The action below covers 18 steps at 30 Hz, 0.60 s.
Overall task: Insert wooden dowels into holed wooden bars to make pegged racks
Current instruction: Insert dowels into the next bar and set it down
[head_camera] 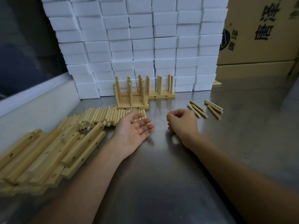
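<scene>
- Forearms are stretching out over the steel table [161,183], both hands holding nothing.
- Holed bars [53,152] are lying just off my left hand [134,130], long axes running away up-right; it's hanging open, palm up, so it's nearer.
- Dowel pile [105,116] is sitting behind its fingers.
- Right hand [181,121] is loosely curled, near the loose dowels [205,109].
- Finished racks [142,94] are standing further back.

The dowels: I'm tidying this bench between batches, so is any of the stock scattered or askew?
Mostly tidy. The main dowel row lies packed side by side left of centre, but a few loose dowels lie apart at the right, angled unevenly. The holed bars sit in a loose, fanned heap. The finished racks stand upright.
</scene>
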Available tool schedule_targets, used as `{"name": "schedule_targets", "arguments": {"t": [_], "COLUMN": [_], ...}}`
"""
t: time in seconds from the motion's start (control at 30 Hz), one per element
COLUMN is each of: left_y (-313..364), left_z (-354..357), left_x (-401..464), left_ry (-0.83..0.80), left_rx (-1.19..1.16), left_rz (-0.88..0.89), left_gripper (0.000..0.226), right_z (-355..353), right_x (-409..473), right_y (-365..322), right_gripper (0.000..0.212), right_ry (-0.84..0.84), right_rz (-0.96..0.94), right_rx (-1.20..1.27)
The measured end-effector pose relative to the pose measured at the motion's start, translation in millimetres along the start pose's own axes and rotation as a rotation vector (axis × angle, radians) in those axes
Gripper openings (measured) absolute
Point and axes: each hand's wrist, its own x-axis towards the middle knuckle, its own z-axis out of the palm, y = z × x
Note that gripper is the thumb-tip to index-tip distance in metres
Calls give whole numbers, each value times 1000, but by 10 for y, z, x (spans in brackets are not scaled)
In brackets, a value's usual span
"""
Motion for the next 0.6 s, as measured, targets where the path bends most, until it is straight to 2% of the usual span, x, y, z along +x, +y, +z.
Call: {"name": "schedule_targets", "arguments": {"t": [0.07,0.13,0.2,0.27,0.33,0.47,0.6], "left_y": [80,209,354,469,563,723,782], "left_z": [32,16,-46,-114,-158,-307,-420], "left_x": [-16,-30,-43,-62,-82,-126,-174], "left_ry": [53,152,305,490,604,678,635], "left_rx": [305,729,1228,1566,1708,1864,1894], "left_rz": [116,327,534,642,532,70,-72], "left_gripper": [27,18,10,10,18,50,44], "right_z": [-41,-49,-42,-37,-43,-43,-39], "right_x": [-64,-79,-75,-66,-65,-66,-65], "right_y": [16,-5,-16,-2,7,7,6], "right_gripper": [12,12,11,10,10,10,9], "right_ry": [3,-10,-17,-21,-24,-29,-35], "right_rz": [-31,-36,-36,-40,-41,-47,-44], "right_rx": [28,29,10,3,7,0,3]}}
